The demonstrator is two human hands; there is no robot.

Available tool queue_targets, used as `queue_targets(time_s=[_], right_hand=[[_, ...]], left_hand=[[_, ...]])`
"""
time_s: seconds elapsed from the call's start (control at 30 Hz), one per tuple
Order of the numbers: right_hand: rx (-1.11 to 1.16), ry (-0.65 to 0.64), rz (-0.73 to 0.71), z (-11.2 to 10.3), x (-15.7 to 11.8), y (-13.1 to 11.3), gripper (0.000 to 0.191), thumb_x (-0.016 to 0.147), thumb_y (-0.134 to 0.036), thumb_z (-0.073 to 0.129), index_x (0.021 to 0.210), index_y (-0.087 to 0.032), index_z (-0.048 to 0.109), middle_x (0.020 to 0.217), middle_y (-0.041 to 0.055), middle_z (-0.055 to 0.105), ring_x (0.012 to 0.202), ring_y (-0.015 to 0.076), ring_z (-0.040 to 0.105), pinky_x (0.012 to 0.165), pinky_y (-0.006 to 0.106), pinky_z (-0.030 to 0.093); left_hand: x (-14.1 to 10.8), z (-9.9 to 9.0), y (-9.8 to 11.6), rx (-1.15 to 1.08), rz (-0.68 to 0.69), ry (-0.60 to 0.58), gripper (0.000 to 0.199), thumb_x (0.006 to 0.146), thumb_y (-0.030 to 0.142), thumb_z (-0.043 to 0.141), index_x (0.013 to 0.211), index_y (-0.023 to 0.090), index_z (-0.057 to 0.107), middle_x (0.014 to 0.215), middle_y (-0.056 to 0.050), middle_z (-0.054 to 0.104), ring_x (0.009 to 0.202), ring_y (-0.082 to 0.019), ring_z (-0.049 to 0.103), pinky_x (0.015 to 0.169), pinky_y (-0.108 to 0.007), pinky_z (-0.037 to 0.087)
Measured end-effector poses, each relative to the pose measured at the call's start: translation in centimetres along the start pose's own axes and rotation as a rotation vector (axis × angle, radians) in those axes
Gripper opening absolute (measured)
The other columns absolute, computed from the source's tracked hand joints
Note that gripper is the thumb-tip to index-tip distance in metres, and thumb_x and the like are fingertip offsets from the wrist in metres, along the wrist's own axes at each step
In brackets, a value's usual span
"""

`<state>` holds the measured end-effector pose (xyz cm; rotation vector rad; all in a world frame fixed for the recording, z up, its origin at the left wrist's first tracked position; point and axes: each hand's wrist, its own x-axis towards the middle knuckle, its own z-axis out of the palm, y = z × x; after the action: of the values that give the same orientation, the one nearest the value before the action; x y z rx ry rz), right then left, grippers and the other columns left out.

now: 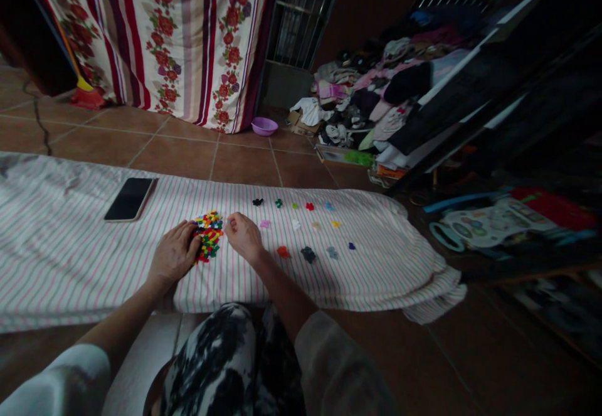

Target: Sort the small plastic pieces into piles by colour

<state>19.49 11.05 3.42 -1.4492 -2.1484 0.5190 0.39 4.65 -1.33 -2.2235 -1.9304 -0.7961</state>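
A mixed heap of small, bright plastic pieces (210, 234), which look like tiny toy bricks, lies on the striped cloth. My left hand (176, 250) rests palm down at the heap's left edge, fingers stretched out and touching it. Just right of the heap, my right hand (243, 235) has its fingertips pinched together; what they hold, if anything, is too small to make out. Beyond it sit little single-colour groups in rows, among them black (258, 202), red (309, 206), pink (265, 223), yellow (335, 223), orange (283, 251) and dark grey pieces (308, 254).
A phone (129, 199) lies on the striped cloth (70, 240) to the left. Past the far edge are the tiled floor, a purple basin (264, 127), a flowered curtain (188, 39) and a heap of clothes (367, 96). A cluttered shelf (517, 221) stands at the right.
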Motion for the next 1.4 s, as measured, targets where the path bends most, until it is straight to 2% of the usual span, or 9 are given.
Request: queue_targets(time_s=[0.27,0.43,0.6,0.7,0.77,0.9,1.0,1.17,1.4], right_hand=[[0.072,0.119,-0.004,-1.9,-1.0,2.3,0.017,0.092,-0.026,0.046,0.085,-0.023,0.061,0.082,0.0,0.068,0.076,0.0147,0.062,0.072,0.024,0.044],[0.212,0.241,0.043,-3.2,-2.5,4.7,0.014,0.088,-0.029,0.049,0.088,-0.022,0.062,0.079,0.0002,0.067,0.072,0.0143,0.063,0.069,0.024,0.048],[0.212,0.448,0.059,-5.9,-5.0,8.2,0.021,0.083,-0.03,0.049,0.094,-0.019,0.064,0.078,0.0037,0.066,0.067,0.0152,0.061,0.067,0.027,0.051],[0.096,0.582,0.033,-7.8,-7.0,11.2,0.021,0.081,-0.029,0.047,0.09,-0.019,0.065,0.084,0.0072,0.067,0.073,0.0174,0.061,0.073,0.031,0.052],[0.012,0.626,0.057,-8.8,-8.5,13.4,0.022,0.082,-0.031,0.048,0.087,-0.019,0.065,0.086,0.0088,0.068,0.079,0.0199,0.061,0.078,0.035,0.051],[-0.07,0.648,0.169,-10.3,-11.5,17.6,0.026,0.08,-0.035,0.047,0.087,-0.018,0.065,0.091,0.0109,0.068,0.084,0.0227,0.06,0.081,0.039,0.05],[-0.078,0.643,0.233,-10.7,-13.2,19.6,0.03,0.079,-0.038,0.046,0.089,-0.018,0.065,0.092,0.0108,0.068,0.083,0.0225,0.059,0.08,0.039,0.05],[-0.083,0.635,0.283,-10.7,-14.5,20.9,0.035,0.078,-0.041,0.045,0.091,-0.017,0.067,0.09,0.0106,0.069,0.078,0.022,0.059,0.079,0.039,0.049],[-0.077,0.636,0.302,-10.2,-14.4,21.4,0.037,0.078,-0.042,0.043,0.091,-0.018,0.068,0.093,0.0116,0.069,0.084,0.0232,0.06,0.08,0.04,0.049]], left_hand=[[0.0,-0.1,0.0,0.019,-0.006,0.019,0.047,0.095,0.043,0.028,0.116,0.011,0.057,0.122,-0.016,0.064,0.125,-0.028,0.053,0.106,-0.044,0.042],[0.0,-0.2,0.0,0.022,0.0,0.0,0.046,0.095,0.042,0.028,0.115,0.012,0.058,0.121,-0.014,0.064,0.124,-0.027,0.053,0.106,-0.044,0.042],[0.0,0.0,-0.2,0.02,-0.008,0.002,0.049,0.095,0.043,0.027,0.115,0.01,0.057,0.121,-0.016,0.064,0.124,-0.028,0.053,0.106,-0.045,0.042],[0.0,0.0,-0.2,0.015,-0.01,-0.011,0.05,0.095,0.044,0.027,0.116,0.01,0.058,0.121,-0.017,0.064,0.124,-0.029,0.053,0.106,-0.045,0.042],[0.0,-0.1,-0.1,0.014,-0.014,-0.02,0.05,0.095,0.044,0.027,0.116,0.01,0.058,0.121,-0.017,0.064,0.124,-0.028,0.053,0.106,-0.045,0.042],[0.1,-0.2,-0.1,0.002,-0.018,-0.018,0.049,0.095,0.043,0.028,0.114,0.011,0.059,0.121,-0.016,0.064,0.123,-0.027,0.055,0.106,-0.045,0.042],[0.2,-0.2,-0.1,-0.011,-0.006,-0.016,0.049,0.094,0.043,0.028,0.114,0.011,0.059,0.121,-0.017,0.064,0.122,-0.028,0.055,0.106,-0.045,0.043],[0.1,-0.1,-0.3,-0.007,-0.002,-0.012,0.052,0.094,0.044,0.027,0.114,0.009,0.058,0.122,-0.019,0.063,0.124,-0.03,0.054,0.107,-0.047,0.042],[0.0,-0.1,-0.3,-0.013,0.001,-0.02,0.051,0.094,0.044,0.026,0.115,0.009,0.057,0.122,-0.019,0.063,0.125,-0.03,0.053,0.107,-0.047,0.04]])
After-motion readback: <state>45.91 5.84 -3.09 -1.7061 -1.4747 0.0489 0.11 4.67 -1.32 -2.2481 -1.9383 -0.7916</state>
